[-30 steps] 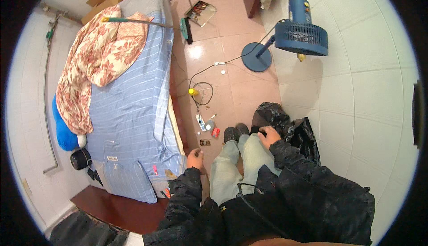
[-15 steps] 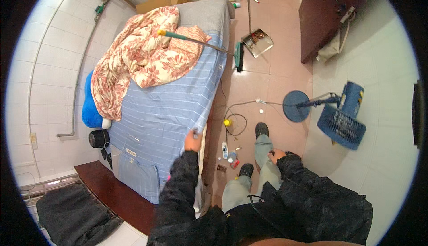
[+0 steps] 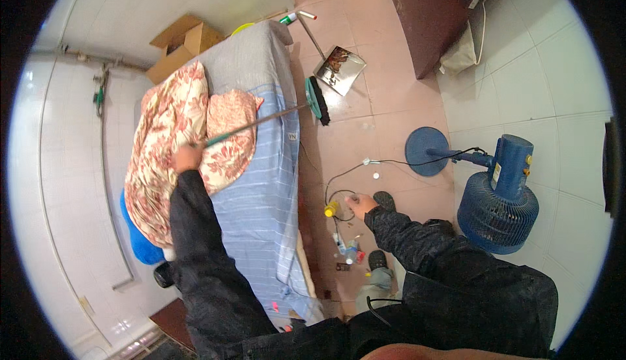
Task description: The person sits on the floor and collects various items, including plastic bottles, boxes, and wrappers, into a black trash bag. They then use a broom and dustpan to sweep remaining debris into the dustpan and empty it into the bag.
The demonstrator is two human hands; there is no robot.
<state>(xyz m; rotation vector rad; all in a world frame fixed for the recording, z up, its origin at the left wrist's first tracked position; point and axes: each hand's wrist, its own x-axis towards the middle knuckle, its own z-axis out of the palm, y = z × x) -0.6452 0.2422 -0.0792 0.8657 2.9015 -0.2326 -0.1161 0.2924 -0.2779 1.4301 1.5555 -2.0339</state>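
My left hand is closed around the end of a broom's green grip, over the bed. The broom slants across the bedding, its dark bristles off the bed's far right side. Beneath my left hand lies a bunched floral quilt. My right hand hangs over the floor with fingers loosely apart and nothing visible in it. Next to it in view, a yellow-topped container stands by a dark cable. Beyond the broom head is a metal dustpan holding brown debris.
A blue fan stands at the right by the wall. Small litter, including a clear bottle, lies near my feet. The bed fills the left, with a cardboard box at its far end. A dark door stands far right.
My left hand has reached forward and left from the bed edge and taken hold of the broom handle. My right hand has moved forward and left, away from my leg. The view has shifted.
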